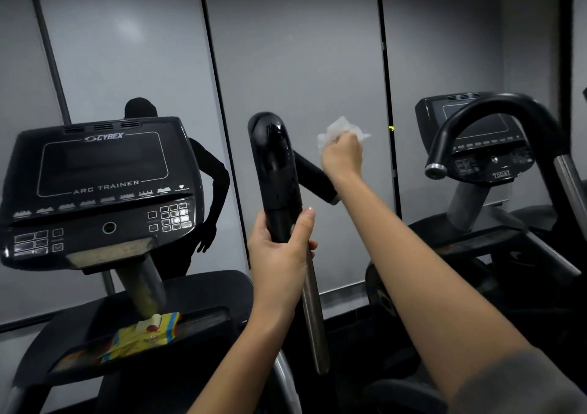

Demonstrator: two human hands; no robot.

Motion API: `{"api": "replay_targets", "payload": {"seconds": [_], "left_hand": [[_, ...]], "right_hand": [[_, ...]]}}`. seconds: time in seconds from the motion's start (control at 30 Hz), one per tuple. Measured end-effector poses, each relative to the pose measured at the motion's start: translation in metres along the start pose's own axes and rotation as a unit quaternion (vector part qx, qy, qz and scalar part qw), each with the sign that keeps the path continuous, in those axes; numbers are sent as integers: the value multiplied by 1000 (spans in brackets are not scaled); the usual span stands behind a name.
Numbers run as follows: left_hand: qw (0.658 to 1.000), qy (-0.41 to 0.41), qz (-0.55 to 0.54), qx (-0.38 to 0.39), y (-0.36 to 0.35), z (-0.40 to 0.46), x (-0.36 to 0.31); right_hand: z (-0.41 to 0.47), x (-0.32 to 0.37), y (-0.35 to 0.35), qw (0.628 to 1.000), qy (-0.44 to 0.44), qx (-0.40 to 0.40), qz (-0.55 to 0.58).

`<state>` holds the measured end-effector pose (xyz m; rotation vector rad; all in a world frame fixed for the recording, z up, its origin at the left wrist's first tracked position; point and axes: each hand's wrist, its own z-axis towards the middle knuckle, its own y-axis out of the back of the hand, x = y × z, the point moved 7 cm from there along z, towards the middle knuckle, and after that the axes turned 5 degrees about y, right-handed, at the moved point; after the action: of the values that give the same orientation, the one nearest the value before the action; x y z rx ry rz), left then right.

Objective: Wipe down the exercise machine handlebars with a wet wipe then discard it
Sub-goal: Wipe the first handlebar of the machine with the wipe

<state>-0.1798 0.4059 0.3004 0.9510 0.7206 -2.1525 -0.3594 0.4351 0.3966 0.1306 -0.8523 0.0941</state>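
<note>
Between the two black exercise-machine consoles, the left hand (279,248) wraps its fingers and thumb around the glossy black upright handlebar (278,172) near the lower end of its plastic grip, just above the point where the bare grey metal tube (313,315) runs down from it. Higher and to the right, the right hand (343,156) is closed around a crumpled white wet wipe (336,131), which bunches out above the knuckles and to either side of the fist. The wipe sits apart from the upright handlebar, off to its right and about level with its rounded, shiny top. Behind the right wrist, a short black side handle (313,175) branches off the upright bar and slants down to the right; whether the hand touches it cannot be told. Lower left, a yellow wet-wipe packet (139,339) with a white flap lies in the black tray (203,318) under the console marked Arc Trainer (101,191).
</note>
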Motion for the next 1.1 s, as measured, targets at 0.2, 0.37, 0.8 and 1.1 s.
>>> {"api": "replay_targets", "payload": {"seconds": [0.2, 0.37, 0.8, 1.1], "left_hand": [[1000, -5, 2, 4, 0, 2, 0], [1000, -4, -3, -2, 0, 1, 0], [1000, 9, -9, 12, -1, 0, 1], [1000, 10, -7, 11, -2, 0, -1]], "right_hand": [[-18, 18, -58, 985, -12, 150, 87], [-29, 35, -47, 947, 18, 159, 280], [-10, -19, -45, 990, 7, 138, 34], [-28, 35, -47, 934, 32, 178, 308]]}}
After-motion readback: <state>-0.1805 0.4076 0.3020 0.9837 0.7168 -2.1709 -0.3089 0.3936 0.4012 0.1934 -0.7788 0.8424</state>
